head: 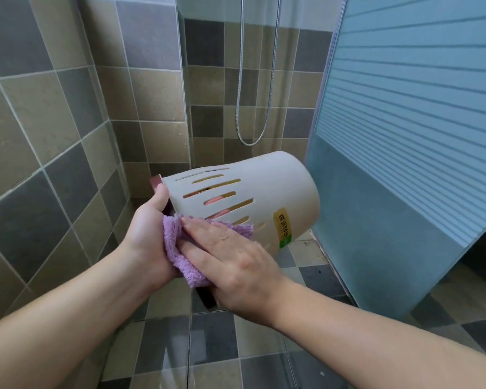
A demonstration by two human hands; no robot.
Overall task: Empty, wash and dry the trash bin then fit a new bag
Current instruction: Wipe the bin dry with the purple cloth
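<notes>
I see the trash bin (264, 192) held off the floor on its side, its closed bottom pointing up and to the right, its pink rim (157, 183) towards the tiled wall (40, 122). My left hand (146, 231) grips that rim: the thumb lies over the outer wall, the other fingers are hidden, so I cannot tell how far they curl inside. My right hand (230, 265) lies flat, fingers (199, 228) straight and close together, pressing a purple cloth (177, 248) against the slotted side of the bin. The cloth bunches between the two hands, touching the left palm. Just beyond the right fingertips a yellow label (283, 226) sits on the bin wall. Above the fingers hangs a shower hose (253, 108); to their right stands a frosted glass door (404, 136).
</notes>
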